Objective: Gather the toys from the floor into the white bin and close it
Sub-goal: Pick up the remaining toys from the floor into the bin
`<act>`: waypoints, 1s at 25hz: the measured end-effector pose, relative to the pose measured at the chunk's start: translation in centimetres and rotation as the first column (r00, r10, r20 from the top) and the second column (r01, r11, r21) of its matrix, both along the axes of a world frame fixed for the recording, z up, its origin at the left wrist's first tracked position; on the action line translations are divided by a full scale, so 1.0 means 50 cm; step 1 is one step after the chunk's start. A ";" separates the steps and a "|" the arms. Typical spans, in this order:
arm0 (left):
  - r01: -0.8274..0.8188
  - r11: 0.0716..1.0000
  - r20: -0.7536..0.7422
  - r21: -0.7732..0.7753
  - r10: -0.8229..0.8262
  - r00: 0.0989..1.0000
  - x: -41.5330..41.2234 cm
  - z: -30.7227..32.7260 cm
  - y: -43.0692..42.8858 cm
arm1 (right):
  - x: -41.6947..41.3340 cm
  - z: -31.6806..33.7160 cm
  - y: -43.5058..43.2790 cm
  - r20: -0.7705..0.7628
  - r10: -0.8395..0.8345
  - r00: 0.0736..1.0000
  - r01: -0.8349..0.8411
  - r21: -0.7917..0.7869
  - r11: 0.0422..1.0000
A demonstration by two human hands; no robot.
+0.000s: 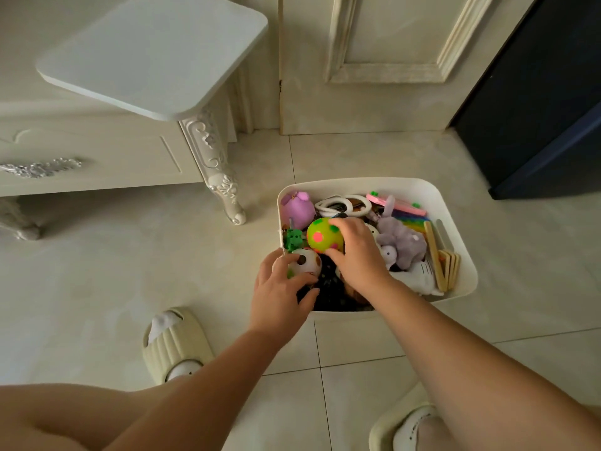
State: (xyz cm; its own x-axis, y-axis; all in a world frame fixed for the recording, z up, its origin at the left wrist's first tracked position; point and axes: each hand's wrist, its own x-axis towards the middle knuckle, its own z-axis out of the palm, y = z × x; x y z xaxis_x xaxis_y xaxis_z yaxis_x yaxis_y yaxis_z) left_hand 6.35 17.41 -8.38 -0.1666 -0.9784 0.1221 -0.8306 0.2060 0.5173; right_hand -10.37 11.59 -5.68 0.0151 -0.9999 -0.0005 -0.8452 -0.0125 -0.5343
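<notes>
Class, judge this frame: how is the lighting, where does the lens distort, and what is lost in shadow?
Head view: soft, dim light, no glare; wide-angle stretch swells the forearms; the near corner of the white bin, beneath the left hand and right hand, is too dark to read; the yellow-green spotted ball is sharp.

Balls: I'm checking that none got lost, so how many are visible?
2. A yellow-green spotted ball gripped by the right hand, mid-left in the white bin; a white spotted ball gripped by the left hand at the bin's near-left edge. Others may lie hidden underneath.
</notes>
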 end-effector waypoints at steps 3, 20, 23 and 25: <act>-0.030 0.997 -0.030 0.074 0.032 0.999 -0.013 0.004 -0.006 | 0.001 0.001 0.008 -0.246 0.086 0.965 -0.084 0.021 0.996; -0.235 0.892 -0.086 0.385 0.289 0.954 -0.018 0.044 -0.029 | -0.231 0.025 0.117 -0.015 -0.775 0.632 0.737 0.320 0.595; -0.246 0.894 -0.076 0.374 0.294 0.953 -0.009 0.054 -0.060 | -0.197 0.012 0.125 0.038 -0.830 0.557 0.789 0.289 0.542; -0.244 0.890 -0.076 0.385 0.295 0.953 0.001 0.058 -0.076 | -0.186 0.014 0.117 0.037 -0.851 0.524 0.803 0.312 0.508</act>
State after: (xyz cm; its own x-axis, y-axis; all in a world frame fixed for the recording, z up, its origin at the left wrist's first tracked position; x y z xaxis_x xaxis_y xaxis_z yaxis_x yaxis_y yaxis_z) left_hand 6.39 13.60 -5.49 0.1026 -0.9623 -0.2519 -0.7479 -0.2415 0.6184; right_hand -19.66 17.43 -4.97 -0.7946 -0.5206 -0.3124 -0.3005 0.7843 -0.5427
